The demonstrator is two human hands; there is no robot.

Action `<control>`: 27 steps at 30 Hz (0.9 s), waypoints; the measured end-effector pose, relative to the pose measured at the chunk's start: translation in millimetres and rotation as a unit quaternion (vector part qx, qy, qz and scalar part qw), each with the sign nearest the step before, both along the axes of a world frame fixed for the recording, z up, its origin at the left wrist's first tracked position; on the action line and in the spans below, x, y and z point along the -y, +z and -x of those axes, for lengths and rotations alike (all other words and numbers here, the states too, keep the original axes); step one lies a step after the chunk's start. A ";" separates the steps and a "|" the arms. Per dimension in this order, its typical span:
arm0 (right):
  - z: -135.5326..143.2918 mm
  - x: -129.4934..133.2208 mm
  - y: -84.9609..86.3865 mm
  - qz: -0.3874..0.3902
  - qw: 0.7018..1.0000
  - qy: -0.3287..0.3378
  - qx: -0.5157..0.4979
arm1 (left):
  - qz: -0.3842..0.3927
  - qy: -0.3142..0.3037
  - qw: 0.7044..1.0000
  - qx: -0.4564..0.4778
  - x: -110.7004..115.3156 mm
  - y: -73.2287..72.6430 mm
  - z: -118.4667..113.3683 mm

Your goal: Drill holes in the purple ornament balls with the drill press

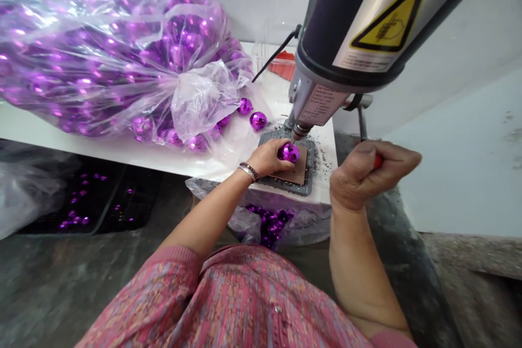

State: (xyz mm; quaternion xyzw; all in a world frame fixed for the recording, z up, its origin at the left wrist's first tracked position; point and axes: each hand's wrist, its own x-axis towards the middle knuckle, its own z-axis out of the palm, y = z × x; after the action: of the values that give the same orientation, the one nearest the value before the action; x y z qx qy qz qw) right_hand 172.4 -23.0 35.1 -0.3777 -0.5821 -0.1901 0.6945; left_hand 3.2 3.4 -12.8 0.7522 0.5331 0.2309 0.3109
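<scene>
Purple ball under the drill press, in work.
Your left hand grips it, your right hand is wrapped round the press's lever. Ball: shiny, faceted, dark-spotted. Judged: bulging bag left of press remains; purple heap below, possibly finished.

Shiny purple faceted ball just beneath drill chuck; red-knobbed lever pointing down.

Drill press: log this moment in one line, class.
left hand: holding purple faceted ball beneath drill chuck | right hand: gripping red lever knob | drill bit contact: unclear
</scene>
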 end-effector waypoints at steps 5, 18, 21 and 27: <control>-2.3 -7.0 50.7 0.051 0.998 0.008 -0.045 | 0.033 0.016 0.998 0.041 3.4 -3.2 3.8; -4.4 -11.0 89.3 0.193 0.975 0.068 -0.090 | 0.052 0.048 0.991 0.118 2.7 7.0 58.2; -8.1 -12.2 84.8 0.178 0.978 0.076 -0.075 | 0.029 0.256 0.961 0.099 -38.2 2.7 60.6; -9.6 -9.3 82.7 0.165 0.983 0.069 -0.043 | 0.075 0.284 0.954 -0.057 -93.3 -4.9 48.8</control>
State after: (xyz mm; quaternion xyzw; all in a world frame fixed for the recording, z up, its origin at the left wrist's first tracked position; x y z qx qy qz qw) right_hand 182.0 -13.8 117.8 -0.4538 -0.5993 -0.0268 0.6589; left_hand -45.6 96.7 -17.7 0.5566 0.7572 0.2253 0.2571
